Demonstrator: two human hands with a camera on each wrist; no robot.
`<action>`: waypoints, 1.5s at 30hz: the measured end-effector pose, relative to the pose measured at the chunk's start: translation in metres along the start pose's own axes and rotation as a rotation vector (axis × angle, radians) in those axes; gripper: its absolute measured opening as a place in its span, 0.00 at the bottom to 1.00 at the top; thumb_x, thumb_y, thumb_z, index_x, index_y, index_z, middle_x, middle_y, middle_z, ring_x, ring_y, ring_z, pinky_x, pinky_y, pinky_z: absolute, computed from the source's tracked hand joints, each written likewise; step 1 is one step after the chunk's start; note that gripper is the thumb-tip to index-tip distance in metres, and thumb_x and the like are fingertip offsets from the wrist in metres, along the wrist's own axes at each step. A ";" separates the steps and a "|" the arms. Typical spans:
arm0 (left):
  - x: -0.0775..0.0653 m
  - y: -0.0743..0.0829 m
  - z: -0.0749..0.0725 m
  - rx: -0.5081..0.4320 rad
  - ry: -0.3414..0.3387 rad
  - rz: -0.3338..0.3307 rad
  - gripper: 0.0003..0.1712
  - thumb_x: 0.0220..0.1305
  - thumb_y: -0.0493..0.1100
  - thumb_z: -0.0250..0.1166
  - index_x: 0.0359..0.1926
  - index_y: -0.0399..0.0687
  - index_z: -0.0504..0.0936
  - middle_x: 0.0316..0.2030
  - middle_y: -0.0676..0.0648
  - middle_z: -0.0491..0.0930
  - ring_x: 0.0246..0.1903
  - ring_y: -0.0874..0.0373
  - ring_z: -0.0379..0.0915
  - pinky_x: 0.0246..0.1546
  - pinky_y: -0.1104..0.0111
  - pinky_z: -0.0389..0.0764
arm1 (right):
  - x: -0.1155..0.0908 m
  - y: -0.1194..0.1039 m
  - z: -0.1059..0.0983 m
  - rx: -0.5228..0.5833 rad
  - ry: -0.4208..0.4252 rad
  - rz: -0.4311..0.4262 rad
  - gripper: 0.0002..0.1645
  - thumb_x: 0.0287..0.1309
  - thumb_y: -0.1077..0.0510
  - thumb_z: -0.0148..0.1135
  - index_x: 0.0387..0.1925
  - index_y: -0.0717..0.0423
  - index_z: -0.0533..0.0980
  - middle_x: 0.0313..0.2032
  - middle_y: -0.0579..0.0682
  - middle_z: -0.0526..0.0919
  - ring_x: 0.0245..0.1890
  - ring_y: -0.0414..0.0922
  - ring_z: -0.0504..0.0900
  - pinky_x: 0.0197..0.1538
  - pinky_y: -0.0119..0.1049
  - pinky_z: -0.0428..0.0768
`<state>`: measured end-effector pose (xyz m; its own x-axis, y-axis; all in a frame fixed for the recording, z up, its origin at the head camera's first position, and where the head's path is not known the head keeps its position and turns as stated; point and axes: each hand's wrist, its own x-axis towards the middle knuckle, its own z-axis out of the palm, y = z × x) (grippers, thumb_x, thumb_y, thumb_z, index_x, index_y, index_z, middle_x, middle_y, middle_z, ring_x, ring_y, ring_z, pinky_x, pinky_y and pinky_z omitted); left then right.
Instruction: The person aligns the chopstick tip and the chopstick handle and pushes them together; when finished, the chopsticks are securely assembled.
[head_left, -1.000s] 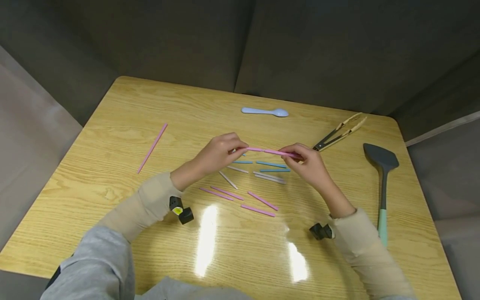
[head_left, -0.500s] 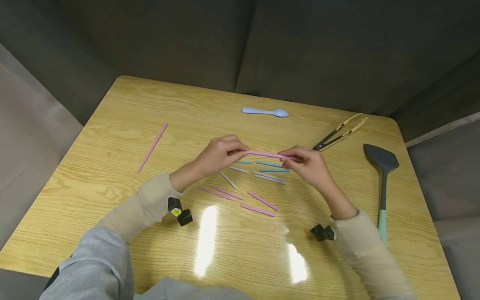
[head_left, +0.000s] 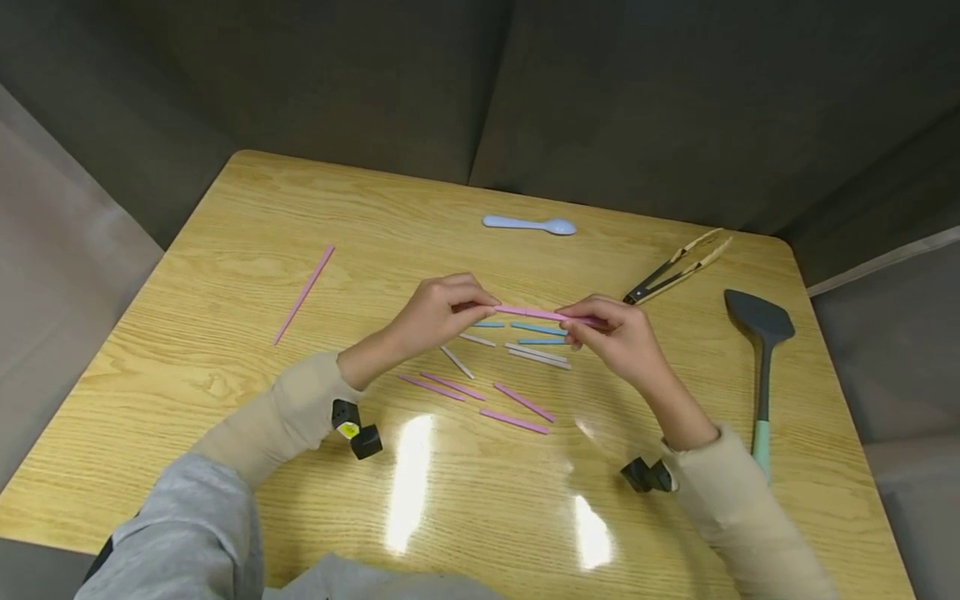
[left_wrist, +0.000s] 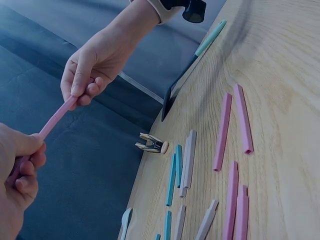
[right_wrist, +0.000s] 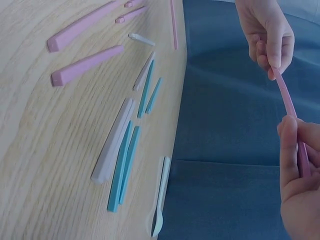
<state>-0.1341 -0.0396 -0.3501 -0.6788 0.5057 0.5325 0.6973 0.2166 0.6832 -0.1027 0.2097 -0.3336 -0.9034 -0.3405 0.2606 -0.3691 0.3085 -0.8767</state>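
Observation:
My left hand (head_left: 442,315) and right hand (head_left: 618,333) hold a pink chopstick (head_left: 536,313) between them, raised above the table. Two halves meet end to end in one line, with a faint seam; whether they are locked together I cannot tell. Thumb and fingers of the left hand pinch one end, while the right hand grips the other half, its outer end partly hidden in the palm. Below lie loose chopstick halves: blue ones (head_left: 538,328), white ones (head_left: 537,353) and pink ones (head_left: 513,422). Small connector tips show on some pink halves (right_wrist: 131,15) in the right wrist view.
A full-length pink chopstick (head_left: 303,295) lies alone at the left of the wooden table (head_left: 187,400). A pale blue spoon (head_left: 528,224) lies near the back edge. Tongs (head_left: 675,268) and a dark spatula with a green handle (head_left: 761,325) are at the right.
The gap between the two pink chopstick halves has closed, and they now line up. Both hands have come slightly down and nearer the body. Things on the table have stayed put.

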 end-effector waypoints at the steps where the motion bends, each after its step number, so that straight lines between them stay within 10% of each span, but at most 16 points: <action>1: 0.000 0.001 0.000 -0.006 0.004 0.002 0.04 0.54 0.33 0.63 0.30 0.36 0.83 0.26 0.47 0.78 0.20 0.64 0.65 0.20 0.75 0.68 | 0.000 0.000 0.000 0.005 0.004 -0.016 0.06 0.51 0.73 0.57 0.33 0.72 0.78 0.25 0.54 0.78 0.22 0.37 0.78 0.26 0.29 0.78; 21: -0.005 0.002 0.005 0.041 -0.004 0.048 0.05 0.55 0.33 0.62 0.33 0.36 0.83 0.27 0.47 0.78 0.23 0.64 0.69 0.23 0.77 0.71 | 0.001 0.002 -0.006 -0.032 -0.066 -0.016 0.07 0.53 0.72 0.57 0.35 0.67 0.78 0.26 0.45 0.78 0.22 0.41 0.77 0.23 0.29 0.75; 30: 0.000 0.011 -0.003 0.432 -0.124 0.045 0.05 0.55 0.39 0.64 0.33 0.43 0.84 0.31 0.50 0.77 0.33 0.59 0.70 0.32 0.73 0.72 | 0.007 0.004 -0.007 -0.178 -0.090 0.021 0.09 0.54 0.66 0.59 0.38 0.62 0.80 0.31 0.53 0.80 0.25 0.39 0.78 0.25 0.27 0.75; 36: -0.003 0.011 -0.011 0.502 -0.149 0.065 0.06 0.56 0.37 0.62 0.33 0.40 0.83 0.30 0.48 0.76 0.34 0.57 0.70 0.34 0.73 0.73 | 0.010 0.005 -0.006 -0.187 -0.132 0.068 0.13 0.56 0.64 0.57 0.45 0.62 0.77 0.36 0.56 0.80 0.29 0.37 0.79 0.31 0.27 0.77; 45: -0.023 -0.013 -0.044 0.533 -0.080 -0.214 0.06 0.56 0.36 0.62 0.34 0.39 0.82 0.31 0.46 0.77 0.32 0.55 0.72 0.30 0.69 0.75 | 0.015 0.006 -0.009 -0.230 -0.052 0.147 0.21 0.58 0.66 0.53 0.54 0.64 0.69 0.39 0.61 0.78 0.35 0.44 0.76 0.38 0.24 0.73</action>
<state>-0.1375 -0.0909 -0.3495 -0.8122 0.4615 0.3569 0.5805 0.7008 0.4147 -0.1203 0.2147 -0.3315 -0.9408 -0.3203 0.1107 -0.2798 0.5499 -0.7870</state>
